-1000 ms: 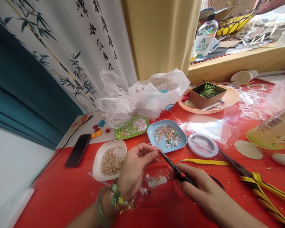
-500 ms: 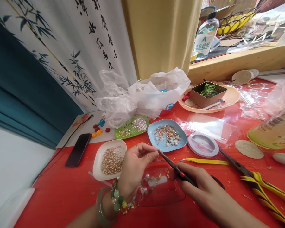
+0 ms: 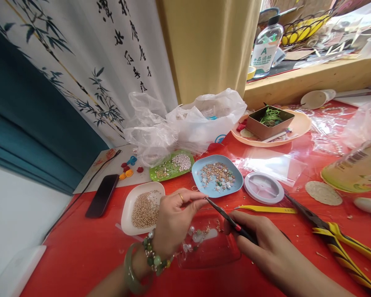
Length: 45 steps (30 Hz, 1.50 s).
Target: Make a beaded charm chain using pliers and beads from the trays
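Note:
My right hand (image 3: 253,231) is closed round slim black pliers (image 3: 224,214) with a red band, their tip pointing up and left. At that tip, my left hand (image 3: 179,214) pinches something too small to make out between thumb and forefinger. Beneath both hands lies a clear tray (image 3: 210,255) holding pearly, white and gold beads. Left of my left hand sits a cream dish (image 3: 128,198) of small gold beads. A blue dish (image 3: 198,175) beyond my fingertips carries gold, green and white beads, beside a green dish (image 3: 190,169) with pearls and gold pieces.
Yellow tweezers (image 3: 266,209), a white spool (image 3: 264,187) and large yellow-black pliers (image 3: 327,235) lie on the right. A phone (image 3: 102,196) rests at left. Plastic bags (image 3: 188,123) and a peach plate (image 3: 303,128) with a box (image 3: 268,128) stand at the back.
My left wrist has turned slightly, and the beaded bracelet on it has shifted. The pliers' tip stays at my left fingertips.

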Each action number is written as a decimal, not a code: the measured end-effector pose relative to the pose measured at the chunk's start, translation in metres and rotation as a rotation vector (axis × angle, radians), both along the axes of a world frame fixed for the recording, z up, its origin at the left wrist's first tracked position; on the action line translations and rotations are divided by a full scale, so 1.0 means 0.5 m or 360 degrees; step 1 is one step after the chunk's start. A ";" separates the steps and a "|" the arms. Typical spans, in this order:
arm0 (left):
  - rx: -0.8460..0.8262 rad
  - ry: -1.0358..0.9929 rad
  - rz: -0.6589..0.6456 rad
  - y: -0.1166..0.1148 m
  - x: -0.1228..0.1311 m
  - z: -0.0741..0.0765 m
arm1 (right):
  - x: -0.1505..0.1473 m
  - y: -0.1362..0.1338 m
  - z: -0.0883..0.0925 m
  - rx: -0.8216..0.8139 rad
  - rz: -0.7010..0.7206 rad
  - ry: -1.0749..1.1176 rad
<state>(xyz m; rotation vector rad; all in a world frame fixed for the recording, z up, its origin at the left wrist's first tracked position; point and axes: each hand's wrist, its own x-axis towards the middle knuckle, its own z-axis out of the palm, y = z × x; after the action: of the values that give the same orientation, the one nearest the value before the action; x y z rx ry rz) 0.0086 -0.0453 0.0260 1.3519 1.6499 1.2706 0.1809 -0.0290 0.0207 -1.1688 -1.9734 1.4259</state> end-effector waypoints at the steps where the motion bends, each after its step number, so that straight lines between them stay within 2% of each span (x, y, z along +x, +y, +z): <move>1: 0.0067 0.0086 -0.0033 -0.001 -0.002 0.000 | 0.001 0.000 0.001 0.0003 0.0005 0.0001; 7: 0.0310 0.0394 -0.0210 -0.005 -0.006 0.013 | 0.002 0.010 0.016 0.0018 0.0091 -0.0026; 10: 0.0369 0.0525 -0.0298 -0.005 -0.010 0.022 | 0.009 0.015 0.017 0.0161 0.0126 -0.0106; 13: 0.0393 0.0754 -0.0427 -0.004 -0.018 0.027 | 0.020 0.019 0.012 0.0463 0.0183 -0.0355; 17: 0.0389 0.1002 -0.0602 -0.004 -0.025 0.025 | 0.035 0.020 -0.002 0.1084 0.0228 -0.0808; 20: 0.0354 0.1000 -0.0657 -0.005 -0.022 0.021 | 0.042 0.018 -0.010 0.1469 0.0198 -0.0946; 22: 0.0276 0.0843 -0.0605 -0.003 -0.018 0.019 | 0.044 0.020 -0.010 0.1537 0.0177 -0.0984; 25: -0.0009 0.0277 -0.0409 0.005 -0.014 0.014 | 0.043 0.027 0.000 0.1268 0.0141 -0.0906; 29: -0.0400 -0.0752 -0.0222 0.018 -0.014 0.000 | 0.031 0.031 0.014 0.0391 0.0129 -0.0334; 32: -0.0529 -0.1179 -0.0110 0.017 -0.008 -0.010 | 0.013 0.025 0.010 -0.0224 0.0030 0.0164; 34: -0.0595 -0.1272 -0.0100 0.011 0.002 -0.012 | 0.001 0.020 0.001 -0.0462 -0.0055 0.0367; 36: -0.0609 -0.1273 -0.0147 0.005 0.012 -0.009 | -0.008 0.016 -0.009 -0.0595 -0.0131 0.0490; 42: -0.0522 -0.1222 -0.0283 -0.007 0.032 -0.001 | -0.013 0.016 -0.012 -0.0601 -0.0216 0.0681; 45: -0.0505 -0.1213 -0.0276 -0.010 0.040 -0.007 | -0.018 0.010 -0.011 -0.0755 -0.0193 0.0714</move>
<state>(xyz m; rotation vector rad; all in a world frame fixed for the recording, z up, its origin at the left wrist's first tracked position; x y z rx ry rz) 0.0287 -0.0501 0.0227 0.6688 1.1034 1.1557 0.1719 -0.0239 0.0154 -1.0079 -1.2786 1.9502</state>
